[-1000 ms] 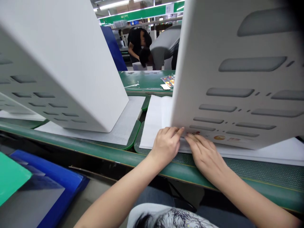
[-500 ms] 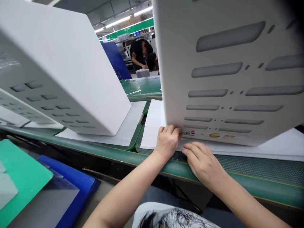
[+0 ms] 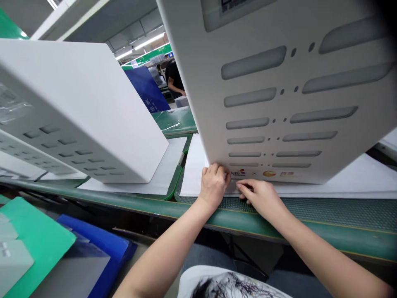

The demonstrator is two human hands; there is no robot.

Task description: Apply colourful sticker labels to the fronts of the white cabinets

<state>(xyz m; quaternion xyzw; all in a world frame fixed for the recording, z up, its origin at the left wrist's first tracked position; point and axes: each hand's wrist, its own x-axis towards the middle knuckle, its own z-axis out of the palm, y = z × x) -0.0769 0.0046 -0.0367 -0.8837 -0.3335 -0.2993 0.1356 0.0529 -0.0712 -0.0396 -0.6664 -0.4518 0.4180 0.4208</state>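
Observation:
A large white housing [image 3: 211, 107] with rows of slots stands tilted on white sheets [image 3: 350, 182]. Several small coloured logos [image 3: 269, 173] run along its lower edge. At the lower left corner of the housing, my left hand [image 3: 213, 185] is closed, its curled fingers touching the face beside the leftmost logo. My right hand [image 3: 262, 198] is just below the logos, thumb and forefinger pinched together over the sheet's front part. Whatever either hand might hold is too small or hidden to make out.
Another white housing [image 3: 124, 111] stands to the left on its own sheet, with more behind it. The green conveyor edge [image 3: 149, 205] runs across in front of me. Green [image 3: 40, 236] and blue [image 3: 120, 248] boards are at lower left. A person [image 3: 174, 78] bends over work beyond.
My right hand's fingers have gone from stretched flat to a pinch near the housing's lower edge. My left hand stays at the corner. The view has shifted to the right.

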